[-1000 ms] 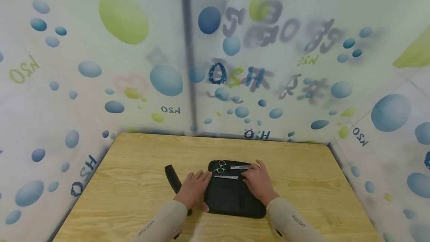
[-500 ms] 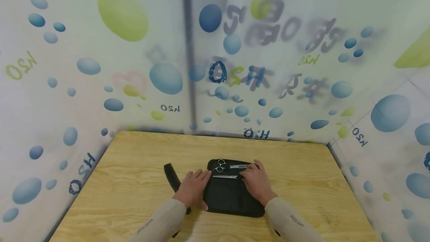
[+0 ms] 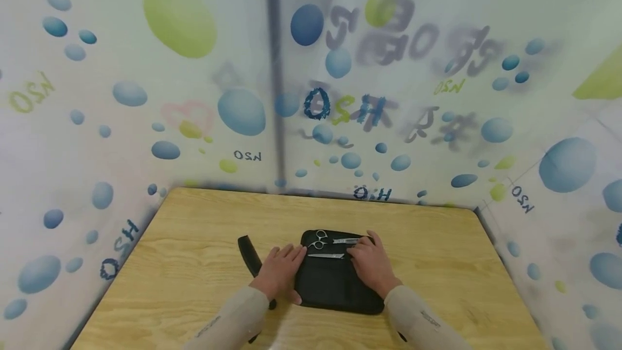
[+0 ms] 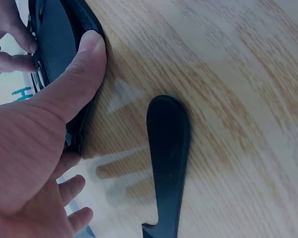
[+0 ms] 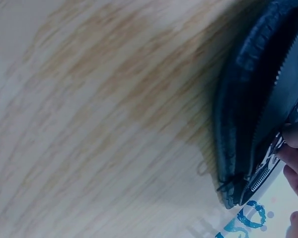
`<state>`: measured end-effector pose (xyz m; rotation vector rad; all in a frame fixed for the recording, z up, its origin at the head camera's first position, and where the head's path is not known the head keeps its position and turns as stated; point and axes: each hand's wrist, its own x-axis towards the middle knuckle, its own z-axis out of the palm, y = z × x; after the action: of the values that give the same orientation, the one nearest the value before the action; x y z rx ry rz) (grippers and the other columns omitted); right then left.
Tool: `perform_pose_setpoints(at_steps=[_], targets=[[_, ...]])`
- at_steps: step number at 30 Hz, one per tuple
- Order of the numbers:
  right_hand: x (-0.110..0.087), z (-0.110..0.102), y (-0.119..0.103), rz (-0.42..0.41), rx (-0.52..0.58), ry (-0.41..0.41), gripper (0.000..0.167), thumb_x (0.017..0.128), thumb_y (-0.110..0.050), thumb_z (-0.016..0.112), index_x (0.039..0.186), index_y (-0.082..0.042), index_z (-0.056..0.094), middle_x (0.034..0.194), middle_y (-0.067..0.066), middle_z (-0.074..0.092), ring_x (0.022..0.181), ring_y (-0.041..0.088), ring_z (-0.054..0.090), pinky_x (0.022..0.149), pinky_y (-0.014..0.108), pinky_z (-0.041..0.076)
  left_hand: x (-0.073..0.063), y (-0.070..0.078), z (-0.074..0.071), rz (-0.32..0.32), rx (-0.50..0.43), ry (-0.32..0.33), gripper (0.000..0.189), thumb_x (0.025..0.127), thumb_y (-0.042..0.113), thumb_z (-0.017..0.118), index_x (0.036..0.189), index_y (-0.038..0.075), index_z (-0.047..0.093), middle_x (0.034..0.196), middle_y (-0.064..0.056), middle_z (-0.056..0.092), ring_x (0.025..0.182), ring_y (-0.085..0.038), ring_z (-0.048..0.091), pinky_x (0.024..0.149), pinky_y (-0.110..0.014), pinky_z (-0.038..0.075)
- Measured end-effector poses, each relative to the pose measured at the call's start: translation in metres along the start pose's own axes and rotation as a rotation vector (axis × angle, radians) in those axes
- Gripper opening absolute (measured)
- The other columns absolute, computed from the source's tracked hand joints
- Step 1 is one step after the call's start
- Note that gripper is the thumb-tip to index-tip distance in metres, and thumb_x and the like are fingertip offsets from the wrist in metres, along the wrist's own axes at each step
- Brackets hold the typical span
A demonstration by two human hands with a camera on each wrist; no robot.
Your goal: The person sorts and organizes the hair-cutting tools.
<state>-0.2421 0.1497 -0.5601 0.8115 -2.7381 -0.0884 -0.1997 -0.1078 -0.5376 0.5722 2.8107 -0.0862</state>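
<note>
A black zip case lies open on the wooden table, showing two pairs of silver scissors. One pair has its finger rings at the upper left and blades to the right. Below it, the other pair's blade points left; its handle end is hidden under my right hand. My right thumb and fingertips pinch metal scissor parts at the case's far right. Along the left edge rests my left hand, fingers extended, with its thumb pressing the rim.
Left of the case, partly under my left forearm, lies a long flat black tool; its rounded, notched handle shows in the left wrist view. The table ends at a wall printed with bubbles.
The head view shifts slightly. Both hands, the case and the scissors stay in place.
</note>
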Motion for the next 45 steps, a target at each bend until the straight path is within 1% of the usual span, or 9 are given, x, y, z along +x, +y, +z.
perform_pose_setpoints(at_steps=[7,12,16,19,23,28,35,41,45], targets=[[-0.002,0.000,0.001,-0.013,0.036,0.019,0.018,0.081,-0.021,0.079,0.098,-0.021,0.078,0.092,-0.007,0.076,0.097,0.015,0.061,0.110,0.048,0.034,-0.001,0.001,0.001,-0.007,0.013,-0.010,0.118,0.062,0.070,0.078,0.154,0.016,0.028,0.158,-0.001,0.035,0.146,-0.023,0.032,0.119,-0.047,0.026],[-0.003,0.000,0.005,-0.016,0.051,0.006,0.019,0.082,-0.023,0.078,0.101,-0.022,0.078,0.093,-0.009,0.076,0.097,0.015,0.061,0.110,0.048,0.035,-0.001,0.002,-0.001,-0.001,-0.004,-0.022,0.117,0.063,0.069,0.078,0.155,0.016,0.027,0.158,-0.002,0.034,0.146,-0.024,0.031,0.119,-0.048,0.026],[-0.004,-0.001,0.009,-0.018,0.080,-0.010,0.021,0.083,-0.023,0.077,0.103,-0.022,0.077,0.095,-0.008,0.075,0.100,0.016,0.061,0.111,0.048,0.034,-0.002,0.002,-0.003,0.004,-0.004,-0.012,0.117,0.062,0.069,0.078,0.154,0.016,0.029,0.157,-0.002,0.036,0.145,-0.025,0.033,0.118,-0.048,0.027],[-0.005,-0.002,0.011,-0.022,0.095,-0.008,0.021,0.083,-0.022,0.077,0.104,-0.022,0.077,0.095,-0.006,0.075,0.101,0.017,0.061,0.111,0.048,0.034,-0.003,0.002,-0.004,0.004,0.000,-0.002,0.117,0.062,0.069,0.078,0.154,0.016,0.029,0.157,-0.002,0.036,0.145,-0.025,0.033,0.118,-0.048,0.027],[-0.006,-0.003,0.013,-0.027,0.094,0.003,0.021,0.083,-0.022,0.077,0.103,-0.022,0.077,0.094,-0.007,0.075,0.100,0.017,0.061,0.110,0.049,0.036,-0.003,0.002,-0.004,0.003,-0.001,-0.007,0.117,0.063,0.068,0.078,0.154,0.016,0.028,0.158,-0.002,0.035,0.146,-0.025,0.032,0.118,-0.048,0.027],[-0.010,-0.005,0.018,-0.019,0.092,0.019,0.020,0.083,-0.022,0.077,0.103,-0.023,0.076,0.093,-0.008,0.076,0.098,0.017,0.061,0.109,0.049,0.036,-0.003,0.001,-0.004,0.003,-0.027,-0.024,0.116,0.064,0.067,0.079,0.155,0.015,0.027,0.158,-0.002,0.034,0.147,-0.025,0.031,0.119,-0.049,0.025],[-0.020,-0.012,0.028,-0.006,0.135,0.031,0.020,0.083,-0.018,0.077,0.103,-0.018,0.076,0.095,-0.005,0.076,0.095,0.019,0.062,0.109,0.051,0.036,-0.002,0.001,-0.005,0.004,-0.068,-0.021,0.117,0.063,0.066,0.080,0.154,0.016,0.028,0.158,-0.003,0.034,0.147,-0.026,0.030,0.119,-0.050,0.024],[-0.027,-0.017,0.038,0.037,0.141,0.012,0.023,0.082,-0.017,0.077,0.105,-0.017,0.075,0.098,-0.002,0.076,0.099,0.022,0.062,0.110,0.051,0.035,-0.002,-0.002,-0.001,0.017,-0.089,0.009,0.117,0.062,0.067,0.080,0.154,0.016,0.029,0.157,-0.004,0.037,0.146,-0.027,0.031,0.118,-0.051,0.025],[-0.033,-0.020,0.045,0.072,0.128,0.003,0.023,0.082,-0.017,0.078,0.105,-0.016,0.075,0.098,-0.001,0.075,0.099,0.022,0.063,0.110,0.052,0.035,-0.006,-0.009,-0.004,0.038,-0.162,0.036,0.113,0.064,0.065,0.080,0.153,0.013,0.032,0.154,-0.007,0.040,0.144,-0.030,0.034,0.116,-0.053,0.027]])
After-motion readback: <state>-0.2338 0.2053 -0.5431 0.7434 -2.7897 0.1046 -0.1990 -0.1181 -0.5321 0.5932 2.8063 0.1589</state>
